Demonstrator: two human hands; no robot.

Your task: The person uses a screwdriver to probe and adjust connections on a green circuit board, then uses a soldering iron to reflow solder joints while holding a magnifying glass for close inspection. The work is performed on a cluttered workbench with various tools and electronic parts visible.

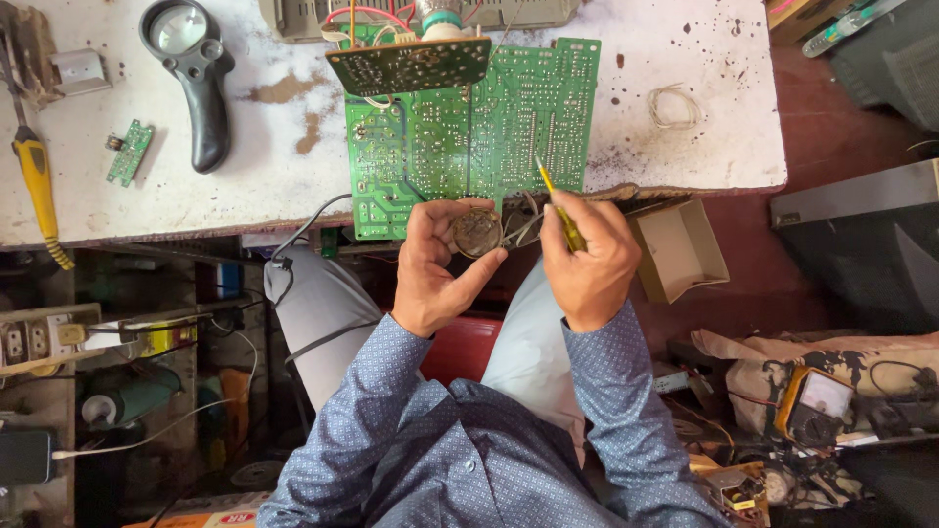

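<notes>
My left hand (pixel 437 264) holds a small round metal tin (pixel 476 233) just below the bench edge. My right hand (pixel 584 254) grips a thin yellow-handled tool (pixel 558 200) like a pen, its tip pointing up over the large green circuit board (pixel 469 132). That board lies flat on the white bench (pixel 245 147), overhanging its front edge. A smaller dark circuit board (pixel 409 64) stands above the green one, with red and white wires behind it. Both hands are close together, almost touching at the tin.
A black magnifying glass (pixel 191 68) and a small green board (pixel 129 152) lie at bench left, near a yellow-handled screwdriver (pixel 39 191). An open cardboard box (pixel 678 249) sits right of my hand. A yellow multimeter (pixel 814 403) lies at lower right.
</notes>
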